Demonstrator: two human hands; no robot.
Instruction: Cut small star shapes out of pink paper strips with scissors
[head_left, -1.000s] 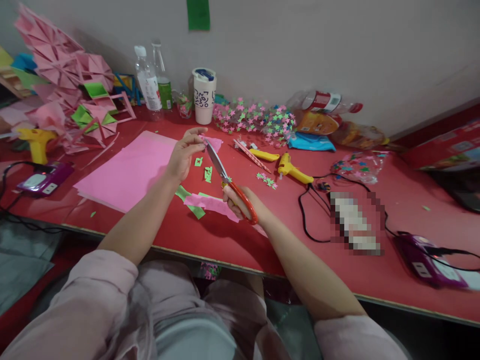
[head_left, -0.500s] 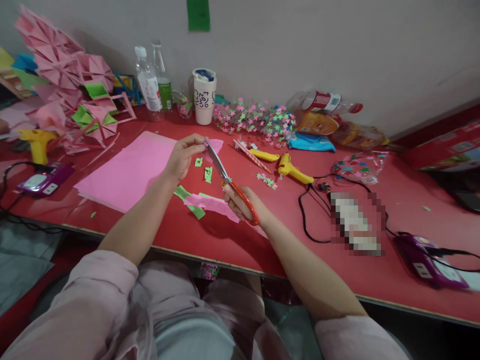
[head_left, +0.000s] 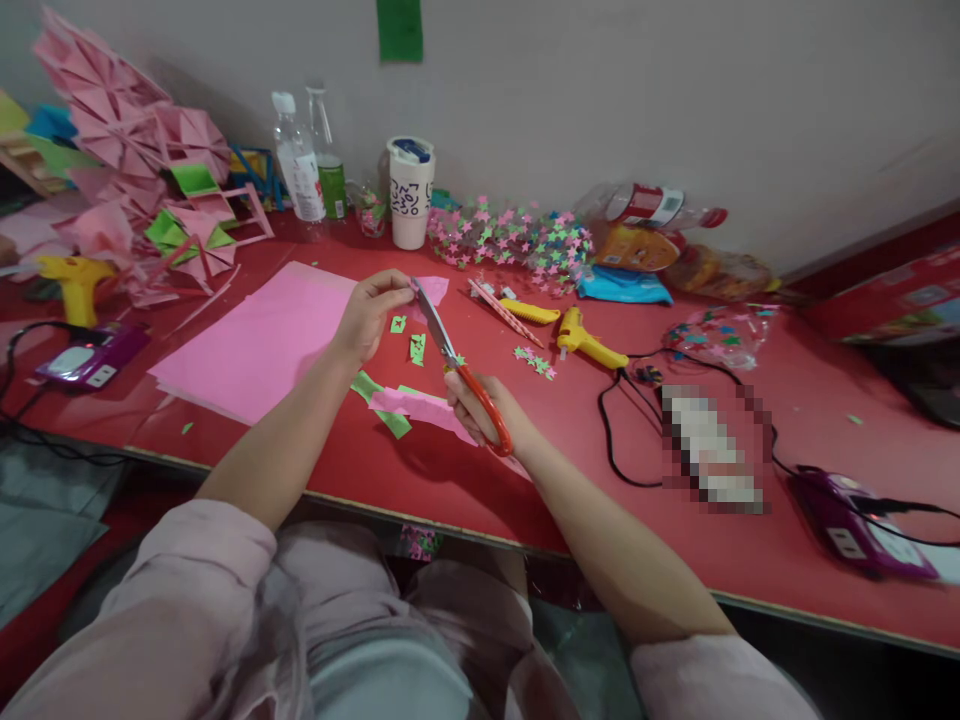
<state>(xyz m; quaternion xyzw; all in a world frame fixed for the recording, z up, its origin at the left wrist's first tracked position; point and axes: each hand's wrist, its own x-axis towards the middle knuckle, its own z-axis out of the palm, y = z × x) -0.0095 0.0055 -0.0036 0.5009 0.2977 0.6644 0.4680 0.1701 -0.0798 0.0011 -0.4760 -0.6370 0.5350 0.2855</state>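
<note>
My right hand (head_left: 484, 408) is wrapped round the orange handles of a pair of scissors (head_left: 486, 405), whose blades point up and left. At their tip my left hand (head_left: 375, 312) pinches a tiny pink piece (head_left: 413, 286), too small to make out well. Below the blades lie two small green paper pieces, one (head_left: 398, 324) above the other (head_left: 417, 349). Pink paper strips (head_left: 412, 403) cross a green strip (head_left: 394, 423) in front of my hands. Large pink sheets (head_left: 255, 335) lie partly behind my left forearm.
A yellow glue gun (head_left: 591, 342), a yellow cutter (head_left: 529, 312) and paper stars (head_left: 534, 362) lie to the right. A cup (head_left: 409, 195) and bottles (head_left: 298, 165) stand along the wall. Black cables (head_left: 611, 450) curl on the red table (head_left: 555, 500). Pink folded models (head_left: 120, 130) rise at the left.
The scissor handles and my right hand have shifted slightly left and down. My left hand still pinches at the blade tip, almost unmoved.
</note>
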